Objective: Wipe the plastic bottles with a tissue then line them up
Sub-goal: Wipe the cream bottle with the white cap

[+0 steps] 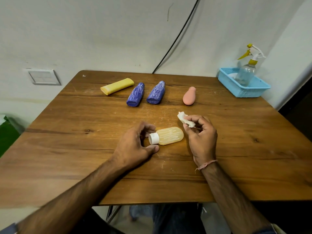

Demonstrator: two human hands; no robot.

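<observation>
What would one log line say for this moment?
left hand: holds amber bottle by cap | right hand: pinches tissue | tissue: clear of bottle

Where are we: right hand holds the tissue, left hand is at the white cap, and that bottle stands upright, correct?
Not upright: the head view shows the bottle lying on its side. The rest holds: the right hand holds the tissue, and the left hand is at the white cap.

Both forearms (81, 188) are bare, a thin pink thread bracelet (206, 164) circles the right hand's (200, 137) wrist, and dark trousers (168, 218) show at bottom centre.
</observation>
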